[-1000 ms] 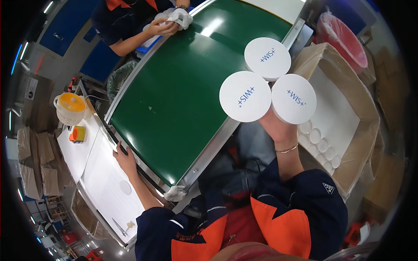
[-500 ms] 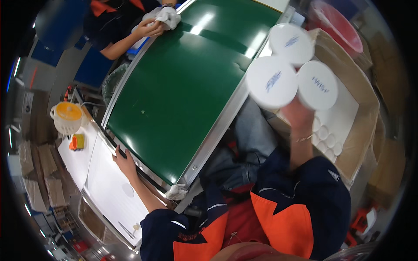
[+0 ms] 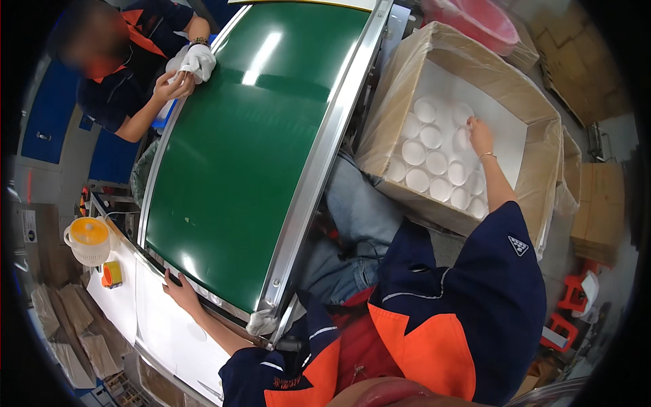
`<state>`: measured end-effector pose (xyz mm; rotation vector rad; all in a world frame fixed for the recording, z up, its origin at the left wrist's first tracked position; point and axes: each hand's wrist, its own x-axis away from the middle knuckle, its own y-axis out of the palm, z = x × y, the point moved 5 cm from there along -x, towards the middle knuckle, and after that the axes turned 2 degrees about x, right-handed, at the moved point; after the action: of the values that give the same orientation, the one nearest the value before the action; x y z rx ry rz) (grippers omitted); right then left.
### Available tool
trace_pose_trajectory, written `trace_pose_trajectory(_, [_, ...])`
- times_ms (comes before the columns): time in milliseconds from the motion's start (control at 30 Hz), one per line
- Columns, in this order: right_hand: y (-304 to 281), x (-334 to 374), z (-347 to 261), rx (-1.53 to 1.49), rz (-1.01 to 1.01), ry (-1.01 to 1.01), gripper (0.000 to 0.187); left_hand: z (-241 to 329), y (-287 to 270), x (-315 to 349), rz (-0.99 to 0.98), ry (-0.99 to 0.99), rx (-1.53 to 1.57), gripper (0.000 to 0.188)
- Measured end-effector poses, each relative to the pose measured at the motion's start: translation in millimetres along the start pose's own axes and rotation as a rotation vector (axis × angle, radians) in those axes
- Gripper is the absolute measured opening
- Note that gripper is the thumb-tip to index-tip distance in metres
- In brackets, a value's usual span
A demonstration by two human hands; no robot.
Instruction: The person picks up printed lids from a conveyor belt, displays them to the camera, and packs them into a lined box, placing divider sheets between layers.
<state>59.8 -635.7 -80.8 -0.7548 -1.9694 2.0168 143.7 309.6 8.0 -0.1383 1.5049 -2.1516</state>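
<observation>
My right hand [image 3: 480, 136] reaches into a large cardboard box [image 3: 543, 178] on the right. Its fingers are closed at the rim of a white round container [image 3: 461, 139]; how firmly they grip cannot be made out. Several more white round containers [image 3: 432, 136] sit in rows on the white sheet [image 3: 468, 76] inside the box. On the left, my left hand [image 3: 182, 292] lies against the near end of the green conveyor belt [image 3: 224, 197], fingers apart and holding nothing.
Across the belt, a co-worker's hands [image 3: 183, 74], one in a white glove, hold something white. A white cloth [image 3: 261, 323] hangs at the belt's near corner. A yellow-lidded basket [image 3: 90, 239] and a tape roll [image 3: 111, 274] stand on the left table. Behind the box is a pink tub [image 3: 475, 24].
Three white round pieces with blue marks were raised in my right hand; now that hand is down inside the box among the containers. My left hand stays by the belt's end. The view has shifted right.
</observation>
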Motion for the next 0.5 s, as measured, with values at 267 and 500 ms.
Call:
trace_pose_trajectory(267, [37.8,19.5,-32.2,-0.175,-0.041,0.057,0.026,-1.2,0.0,0.7,-0.008,-0.020,0.006,0.045])
trace_pose_trajectory(500, [69.1,4.6,-24.9,-0.156,-0.311,0.113,0.044,-4.6,3.0,1.7,0.034,-0.001,-0.065,0.046])
